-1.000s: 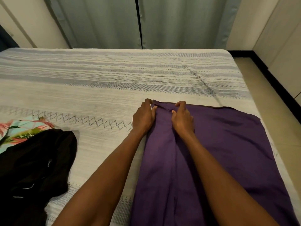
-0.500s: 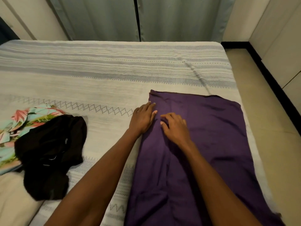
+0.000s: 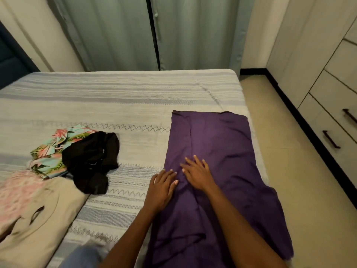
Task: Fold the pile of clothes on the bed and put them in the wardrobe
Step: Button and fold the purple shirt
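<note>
both hands have slid back along the cloth from its far hem. left hand (image 3: pixel 161 187) and right hand (image 3: pixel 197 172) lie flat, fingers straight, gripping nothing, pressing the purple garment (image 3: pixel 216 144). its long axis runs away from them; the far hem is equally reachable.

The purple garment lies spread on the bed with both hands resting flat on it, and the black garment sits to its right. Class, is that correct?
One detail is wrong. In the head view the black garment sits to the left of the purple garment, not the right. Both the left hand and the right hand do rest flat on it, on the bed.
</note>
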Demonstrator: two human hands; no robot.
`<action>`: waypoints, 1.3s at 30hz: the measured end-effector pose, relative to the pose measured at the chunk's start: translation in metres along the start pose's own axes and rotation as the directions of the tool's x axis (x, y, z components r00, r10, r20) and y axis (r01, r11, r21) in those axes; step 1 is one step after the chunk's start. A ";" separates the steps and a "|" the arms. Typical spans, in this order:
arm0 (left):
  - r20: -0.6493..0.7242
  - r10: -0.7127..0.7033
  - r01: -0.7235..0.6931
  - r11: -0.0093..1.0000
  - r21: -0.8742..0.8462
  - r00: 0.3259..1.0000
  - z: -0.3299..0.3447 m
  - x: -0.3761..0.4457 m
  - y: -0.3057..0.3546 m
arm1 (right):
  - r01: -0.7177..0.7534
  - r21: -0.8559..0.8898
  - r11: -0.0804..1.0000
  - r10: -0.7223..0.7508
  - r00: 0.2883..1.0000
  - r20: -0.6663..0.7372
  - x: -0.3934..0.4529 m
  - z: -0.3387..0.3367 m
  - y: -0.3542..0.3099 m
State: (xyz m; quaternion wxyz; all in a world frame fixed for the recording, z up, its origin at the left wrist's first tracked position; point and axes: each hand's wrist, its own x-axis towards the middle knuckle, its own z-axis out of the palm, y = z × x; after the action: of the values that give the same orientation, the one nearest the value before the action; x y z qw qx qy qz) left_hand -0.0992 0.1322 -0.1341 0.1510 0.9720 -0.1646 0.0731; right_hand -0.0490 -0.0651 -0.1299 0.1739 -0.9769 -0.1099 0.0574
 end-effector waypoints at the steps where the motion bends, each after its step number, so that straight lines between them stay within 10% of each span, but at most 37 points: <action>1: 0.049 -0.010 0.008 0.999 0.035 0.999 0.001 -0.011 0.006 | -0.030 -0.013 0.999 0.030 0.999 0.031 -0.014 0.003 0.000; 9: 0.132 -0.176 0.145 0.965 0.217 0.975 0.005 -0.040 0.042 | -0.163 0.287 0.944 0.263 0.898 -0.353 -0.117 -0.002 0.023; 14: 0.133 0.056 -0.077 0.985 0.153 0.990 0.004 -0.045 0.100 | -0.354 0.476 0.805 0.580 0.639 -0.505 -0.203 -0.005 0.054; 23: 0.254 0.347 -0.312 0.935 -0.169 0.903 0.025 0.002 0.225 | -0.418 0.876 0.240 0.963 0.215 -0.161 -0.302 -0.012 0.105; 27: 0.338 0.304 -0.244 0.947 -0.210 0.891 0.043 0.024 0.261 | -0.417 0.906 0.067 0.954 0.294 0.065 -0.318 -0.016 0.106; 32: 0.434 0.293 -0.293 0.954 -0.070 0.852 0.059 0.060 0.282 | -0.518 0.832 0.199 0.920 0.392 0.024 -0.310 -0.012 0.095; 39: 0.510 0.267 -0.370 0.922 0.110 0.818 0.066 0.110 0.306 | 0.065 0.976 -0.209 0.955 0.227 0.189 -0.293 -0.009 0.093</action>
State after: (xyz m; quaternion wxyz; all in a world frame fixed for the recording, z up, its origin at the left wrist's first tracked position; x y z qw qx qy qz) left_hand -0.0951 -0.1971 -0.0923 -0.0099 0.9274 -0.3499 -0.1323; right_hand -0.3134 -0.2218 -0.1328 0.7082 -0.4325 0.5110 -0.2243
